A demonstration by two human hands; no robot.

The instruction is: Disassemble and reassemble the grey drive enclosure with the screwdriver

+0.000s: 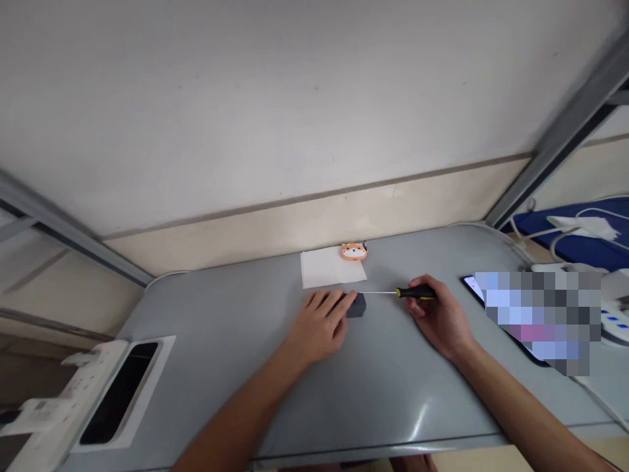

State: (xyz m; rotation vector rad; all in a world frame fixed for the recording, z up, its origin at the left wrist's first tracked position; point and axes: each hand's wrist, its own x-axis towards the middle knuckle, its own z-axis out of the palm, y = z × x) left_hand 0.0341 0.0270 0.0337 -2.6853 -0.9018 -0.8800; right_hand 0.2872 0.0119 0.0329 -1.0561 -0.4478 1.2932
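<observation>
In the middle of the grey desk, my left hand (322, 324) rests over a small dark grey block (357, 307), its fingers covering the block's left part. The block looks box-shaped; what it is exactly I cannot make out. My right hand (439, 321) is closed round the black and yellow handle of a screwdriver (417, 293). Its thin shaft lies level and points left, with the tip end at the top of the block near my left fingertips. Whether the tip sits in anything is hidden.
Behind the block lie white paper (327, 267) and an orange animal-faced case (354, 251). At the left are a phone (120, 393) on white paper and a power strip (81, 393). A lit, partly blurred device (474, 288) lies at the right, near cables. Metal posts flank the desk.
</observation>
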